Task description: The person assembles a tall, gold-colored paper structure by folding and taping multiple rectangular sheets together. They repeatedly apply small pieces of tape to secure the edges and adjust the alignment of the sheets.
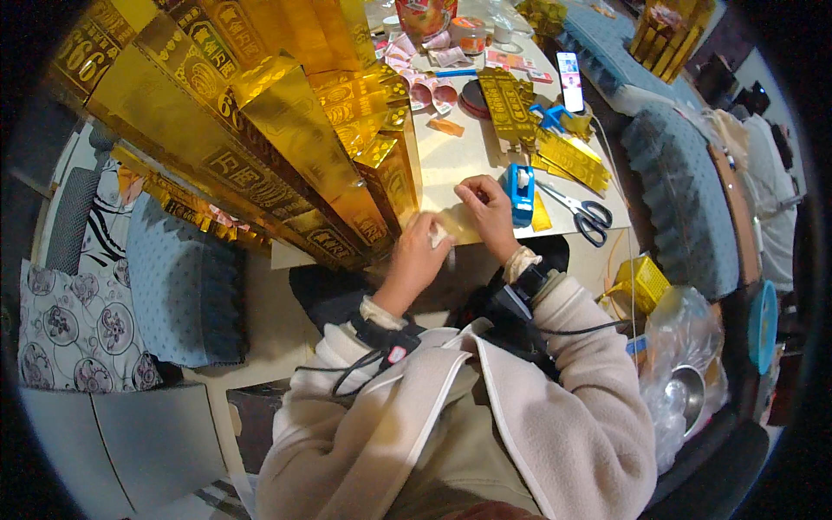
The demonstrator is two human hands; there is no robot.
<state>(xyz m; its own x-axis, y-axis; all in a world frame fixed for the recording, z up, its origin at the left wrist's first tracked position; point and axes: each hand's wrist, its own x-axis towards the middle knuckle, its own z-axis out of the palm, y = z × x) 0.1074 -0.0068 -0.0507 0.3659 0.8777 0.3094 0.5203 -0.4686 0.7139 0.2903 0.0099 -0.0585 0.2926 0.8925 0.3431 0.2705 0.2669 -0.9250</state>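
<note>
My left hand is curled at the table's near edge, slightly blurred, with a small whitish bit at its fingers. My right hand is closed beside it, thumb and fingertips pinched together. Between the two hands lies a pale gold, shiny piece, too blurred to name. Against the left hand stands a tall structure of folded gold foil paper with dark printing. Just right of the right hand is a blue tape dispenser, and beyond it rest scissors with black handles.
Flat gold paper pieces lie on the white table near a lit phone. Pink paper pieces and a red package are farther back. Blue-covered seats flank the table. A yellow basket stands at right.
</note>
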